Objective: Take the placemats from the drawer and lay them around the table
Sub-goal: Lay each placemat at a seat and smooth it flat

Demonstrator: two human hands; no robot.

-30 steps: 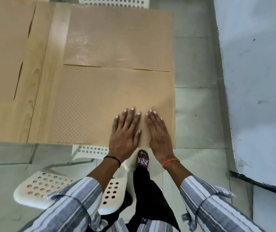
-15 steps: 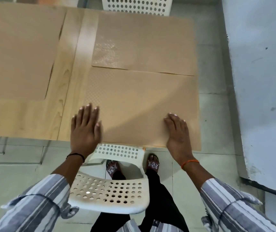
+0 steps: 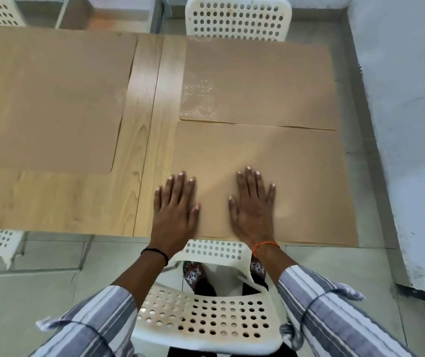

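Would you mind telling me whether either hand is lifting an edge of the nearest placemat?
No, the left hand and right hand both lie flat, fingers straight, on the nearest placemat.

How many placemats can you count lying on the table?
3: the near placemat under both hands, the far placemat just beyond it, the left placemat across the bare wooden strip. More may lie outside the picture.

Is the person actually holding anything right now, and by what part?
Nothing is gripped. Both the left hand and the right hand lie flat with straight fingers, pressing on the near placemat close to its near edge.
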